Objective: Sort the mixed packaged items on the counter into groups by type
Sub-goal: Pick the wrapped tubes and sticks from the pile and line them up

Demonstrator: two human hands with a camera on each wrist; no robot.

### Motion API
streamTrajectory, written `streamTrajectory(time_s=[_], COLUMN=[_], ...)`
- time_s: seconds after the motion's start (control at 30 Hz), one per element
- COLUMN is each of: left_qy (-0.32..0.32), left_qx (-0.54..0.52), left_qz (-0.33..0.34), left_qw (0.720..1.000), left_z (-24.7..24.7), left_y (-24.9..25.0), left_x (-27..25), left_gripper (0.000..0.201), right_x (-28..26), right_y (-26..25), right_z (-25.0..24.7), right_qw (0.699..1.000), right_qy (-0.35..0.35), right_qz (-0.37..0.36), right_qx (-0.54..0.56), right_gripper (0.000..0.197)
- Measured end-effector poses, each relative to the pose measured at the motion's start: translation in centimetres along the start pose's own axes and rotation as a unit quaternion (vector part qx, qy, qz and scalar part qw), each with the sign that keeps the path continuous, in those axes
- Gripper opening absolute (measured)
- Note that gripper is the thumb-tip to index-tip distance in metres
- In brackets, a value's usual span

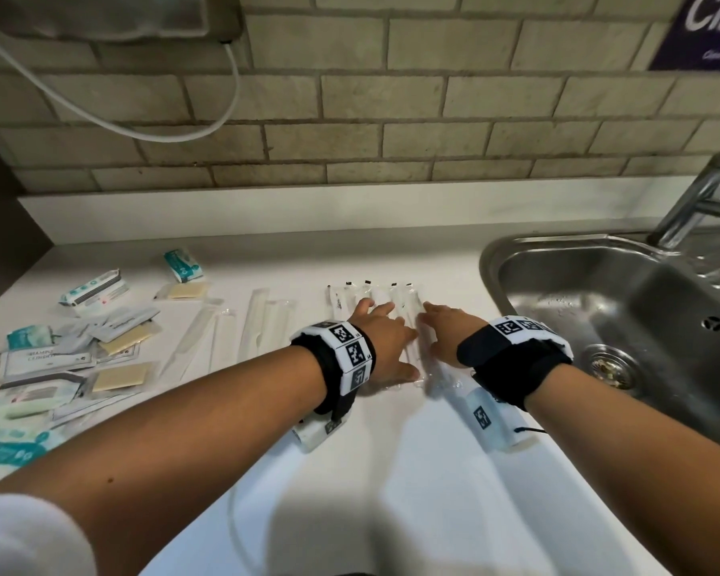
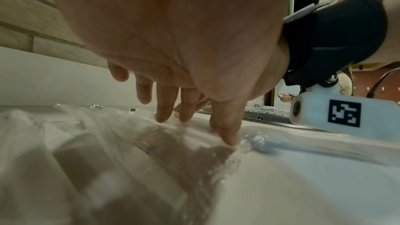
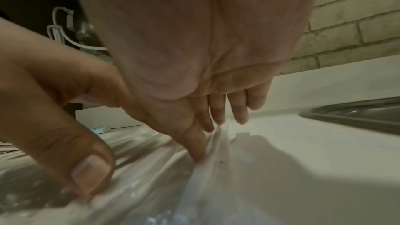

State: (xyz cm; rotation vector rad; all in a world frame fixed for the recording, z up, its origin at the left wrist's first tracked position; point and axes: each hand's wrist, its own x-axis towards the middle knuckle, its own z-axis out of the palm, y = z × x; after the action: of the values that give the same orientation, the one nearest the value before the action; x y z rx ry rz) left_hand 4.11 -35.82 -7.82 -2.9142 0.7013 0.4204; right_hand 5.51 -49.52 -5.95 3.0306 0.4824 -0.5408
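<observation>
A row of long clear-wrapped packets (image 1: 371, 293) with small black tabs lies side by side in the middle of the white counter (image 1: 391, 492). My left hand (image 1: 385, 332) and right hand (image 1: 443, 326) both rest palm-down on them, fingers straight, close together. In the left wrist view my left hand (image 2: 188, 109) touches the crinkled clear wrapping (image 2: 97, 143) with thumb and fingertips. From the right wrist, my right hand (image 3: 207, 121) presses its straight fingers onto the same wrapping (image 3: 151, 168), and the left thumb (image 3: 86, 168) presses down beside it.
A mixed pile of flat sachets and teal packets (image 1: 59, 367) covers the counter's left end. Longer clear packets (image 1: 262, 322) lie between that pile and my hands. A steel sink (image 1: 599, 284) with a tap (image 1: 699, 201) sits just right of my right hand. A brick wall stands behind.
</observation>
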Motion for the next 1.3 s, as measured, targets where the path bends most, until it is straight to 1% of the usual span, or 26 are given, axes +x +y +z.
streamTrajectory(time_s=[0.3, 0.53, 0.63, 0.7, 0.77, 0.83, 0.93, 1.07, 1.17, 1.3], left_qy=[0.001, -0.002, 0.02, 0.043, 0.052, 0.053, 0.065, 0.037, 0.035, 0.056], left_qx=[-0.015, -0.039, -0.072, -0.092, -0.091, -0.093, -0.086, -0.057, -0.061, -0.089], left_qz=[-0.003, -0.004, -0.012, -0.023, -0.039, -0.047, -0.027, -0.008, -0.015, -0.04], left_qw=[1.0, 0.999, 0.997, 0.995, 0.994, 0.993, 0.994, 0.998, 0.997, 0.994], left_z=[0.0, -0.5, -0.8, -1.1, -1.3, -1.2, -0.9, -1.0, -1.0, -0.6], left_y=[-0.1, -0.2, -0.7, -1.6, -2.5, -3.0, -2.4, -1.3, -1.8, -4.2], left_x=[0.0, -0.3, -0.5, -0.4, -0.4, -0.6, -1.4, -1.3, -1.2, -2.5], left_gripper=[0.065, 0.066, 0.064, 0.062, 0.061, 0.061, 0.059, 0.06, 0.063, 0.069], right_x=[0.2, 0.3, 0.3, 0.4, 0.3, 0.2, 0.0, -0.4, -0.6, -0.6], right_y=[0.0, -0.2, -0.3, -0.4, -0.4, -0.4, -0.2, -0.1, -0.3, -2.0], right_z=[0.0, -0.1, -0.3, -0.5, -0.7, -0.7, -0.4, -0.1, -0.2, -0.4], right_qw=[1.0, 1.0, 1.0, 0.999, 0.998, 0.999, 0.999, 0.999, 0.998, 0.995], right_qy=[0.0, 0.008, 0.021, 0.037, 0.046, 0.041, 0.034, 0.031, 0.047, 0.073], right_qz=[0.005, 0.009, 0.006, -0.001, -0.006, -0.004, 0.012, 0.019, 0.007, -0.044], right_qx=[0.002, 0.0, 0.01, 0.022, 0.031, 0.032, 0.029, 0.026, 0.037, 0.045], right_gripper=[0.047, 0.048, 0.048, 0.051, 0.055, 0.053, 0.044, 0.051, 0.05, 0.056])
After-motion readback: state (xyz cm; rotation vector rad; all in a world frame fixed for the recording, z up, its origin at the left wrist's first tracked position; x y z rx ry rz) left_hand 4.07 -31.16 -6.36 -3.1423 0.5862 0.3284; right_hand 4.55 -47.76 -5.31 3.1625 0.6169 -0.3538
